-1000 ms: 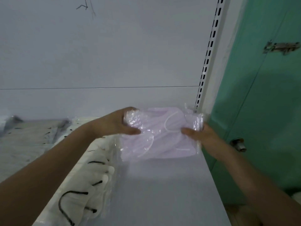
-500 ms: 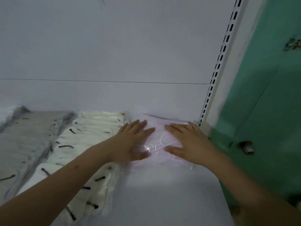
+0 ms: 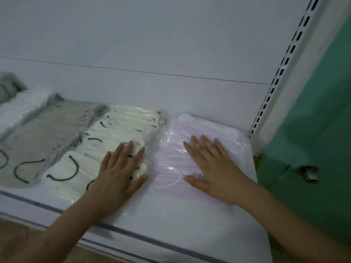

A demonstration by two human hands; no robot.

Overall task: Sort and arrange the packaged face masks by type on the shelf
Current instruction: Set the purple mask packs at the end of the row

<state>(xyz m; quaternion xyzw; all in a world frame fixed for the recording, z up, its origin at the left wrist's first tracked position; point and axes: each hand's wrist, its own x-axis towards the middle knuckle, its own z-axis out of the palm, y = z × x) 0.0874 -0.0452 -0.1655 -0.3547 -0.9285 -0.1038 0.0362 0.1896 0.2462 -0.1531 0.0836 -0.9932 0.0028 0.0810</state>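
Currently, both hands were laid flat on packs on the white shelf (image 3: 176, 223), fingers straight, nothing clasped. The left hand (image 3: 119, 173) was pressed palm-down on the right edge of the cream mask pack (image 3: 106, 145), fingers pointed toward 12 o'clock, thumb spread toward 3 o'clock into the narrow gap between packs. The right hand (image 3: 214, 168) was spread on the pink mask pack (image 3: 191, 133), fingers aimed about 11 o'clock, thumb at 9 o'clock over a white ear loop seen through the clear wrap.

The pink mask pack was seen at the shelf's right end, its far edge close to the back panel (image 3: 152, 44), its right edge near the slotted upright (image 3: 281, 73) at 2 o'clock. It lay just beside the cream mask pack; contact between the two could not be told. At 9 o'clock from the cream pack, a grey mask pack (image 3: 47, 133) with dark ear loops was laid, then a white mask pack (image 3: 20, 109) further toward 10 o'clock, partly cut off by the frame edge. A green door (image 3: 313, 139) with a metal fitting (image 3: 308, 174) was seen at 3 o'clock, beyond the shelf.
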